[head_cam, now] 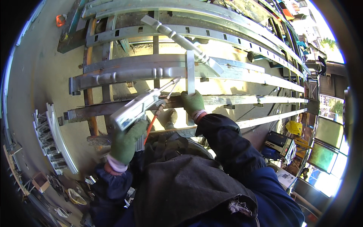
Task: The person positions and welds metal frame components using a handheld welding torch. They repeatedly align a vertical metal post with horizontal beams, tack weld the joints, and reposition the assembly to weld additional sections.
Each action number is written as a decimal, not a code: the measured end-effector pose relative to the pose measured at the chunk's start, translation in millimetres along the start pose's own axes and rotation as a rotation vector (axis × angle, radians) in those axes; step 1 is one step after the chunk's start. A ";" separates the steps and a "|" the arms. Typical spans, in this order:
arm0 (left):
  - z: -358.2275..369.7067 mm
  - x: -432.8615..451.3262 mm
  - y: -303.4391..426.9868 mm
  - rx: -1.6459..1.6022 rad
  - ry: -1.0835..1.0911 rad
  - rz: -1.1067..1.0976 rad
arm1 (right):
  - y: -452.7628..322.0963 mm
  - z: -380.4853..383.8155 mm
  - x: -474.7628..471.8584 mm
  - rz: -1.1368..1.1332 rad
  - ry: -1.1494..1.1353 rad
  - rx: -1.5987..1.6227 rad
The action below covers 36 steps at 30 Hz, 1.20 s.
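My left hand (126, 142), in a green glove, is closed around the handle of a silver handheld welding gun (136, 109). The gun's thin nozzle points up and right, its tip close to a square metal tube (190, 71); an orange wire-feed line (150, 129) hangs below. In a green glove too, my right hand (193, 102) grips that tube, which lies crosswise over long metal rails. Left of the tube, a turned-profile metal post (127, 74) lies along the rails. Another such post (184, 44) rests diagonally beyond. Whether the nozzle touches the tube cannot be told.
Long rails, one a slotted metal rail (170, 29), span the rack. Stacked metal pieces (56, 139) lie on the floor at left, near an open cardboard box (40, 181). At right stand a dark machine (276, 144) and a yellow bag (293, 127), with cables nearby.
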<state>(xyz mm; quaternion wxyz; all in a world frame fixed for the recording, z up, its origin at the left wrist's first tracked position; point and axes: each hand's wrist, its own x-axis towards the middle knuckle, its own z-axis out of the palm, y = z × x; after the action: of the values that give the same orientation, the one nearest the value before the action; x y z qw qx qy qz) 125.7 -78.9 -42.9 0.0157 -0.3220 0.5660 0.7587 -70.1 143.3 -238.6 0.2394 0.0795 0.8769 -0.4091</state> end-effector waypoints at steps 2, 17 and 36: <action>-15.0 -15.9 2.7 -0.097 0.040 -0.057 | 4.3 -2.8 2.8 -0.037 -0.024 0.056; -153.7 -101.6 -23.6 0.078 -0.174 -0.125 | -110.5 -94.5 -26.0 0.189 -0.653 0.691; -53.4 -14.5 -66.6 0.995 -0.132 -0.299 | -157.7 -68.6 18.0 -0.174 -1.131 0.171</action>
<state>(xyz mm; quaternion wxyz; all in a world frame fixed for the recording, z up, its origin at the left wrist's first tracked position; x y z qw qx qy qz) 188.2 -96.5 -100.2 0.3105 -0.3043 0.8037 0.4063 -163.0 91.2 -102.4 0.6290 -0.2047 0.5799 -0.4756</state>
